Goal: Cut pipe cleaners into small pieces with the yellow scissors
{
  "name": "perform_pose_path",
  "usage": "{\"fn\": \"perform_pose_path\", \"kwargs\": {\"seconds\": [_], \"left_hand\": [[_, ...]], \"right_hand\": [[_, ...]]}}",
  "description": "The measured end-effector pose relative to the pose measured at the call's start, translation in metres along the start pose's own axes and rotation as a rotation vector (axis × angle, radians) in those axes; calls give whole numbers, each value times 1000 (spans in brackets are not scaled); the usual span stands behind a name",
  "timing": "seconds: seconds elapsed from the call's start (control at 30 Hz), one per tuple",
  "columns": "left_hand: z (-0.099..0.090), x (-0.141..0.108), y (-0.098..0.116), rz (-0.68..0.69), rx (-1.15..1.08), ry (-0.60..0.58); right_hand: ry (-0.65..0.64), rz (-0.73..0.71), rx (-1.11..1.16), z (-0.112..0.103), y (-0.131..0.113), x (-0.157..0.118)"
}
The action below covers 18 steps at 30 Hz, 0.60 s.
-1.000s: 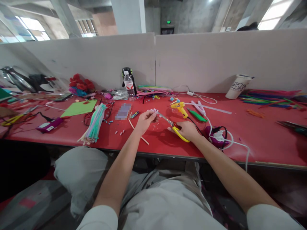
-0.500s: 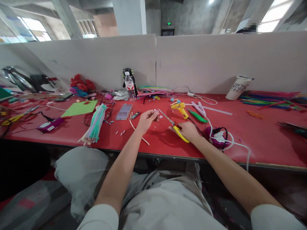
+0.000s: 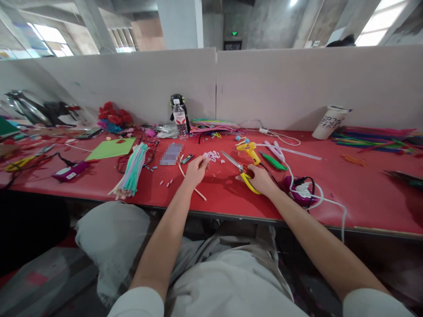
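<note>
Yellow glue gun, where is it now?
In the head view, the yellow glue gun lies on the red table, right of center, beyond the right hand and just left of the green tool.

Red table point(image 3: 370, 189) bearing yellow glue gun point(image 3: 250, 152).

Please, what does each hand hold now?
Left hand: fingers pinched together; cannot tell if they hold anything.
Right hand: closed on the scissors.
</note>
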<state>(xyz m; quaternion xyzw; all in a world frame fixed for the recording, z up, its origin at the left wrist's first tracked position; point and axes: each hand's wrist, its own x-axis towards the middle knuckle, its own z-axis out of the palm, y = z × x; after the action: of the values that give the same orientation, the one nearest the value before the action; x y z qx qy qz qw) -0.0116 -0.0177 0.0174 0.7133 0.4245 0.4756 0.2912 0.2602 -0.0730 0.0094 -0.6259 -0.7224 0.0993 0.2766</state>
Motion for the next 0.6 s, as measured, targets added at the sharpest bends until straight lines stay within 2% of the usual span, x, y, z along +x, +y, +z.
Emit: {"fn": "perform_pose_path", "kwargs": {"seconds": [0.17,0.6], "left_hand": [[-3,-2,3,50,89,-20],[-4,-3,7,100,188,-25]], "right_hand": [[-20,-63,57,-1,-2,-4],[-74,-83,-18,1,0,-1]]}}
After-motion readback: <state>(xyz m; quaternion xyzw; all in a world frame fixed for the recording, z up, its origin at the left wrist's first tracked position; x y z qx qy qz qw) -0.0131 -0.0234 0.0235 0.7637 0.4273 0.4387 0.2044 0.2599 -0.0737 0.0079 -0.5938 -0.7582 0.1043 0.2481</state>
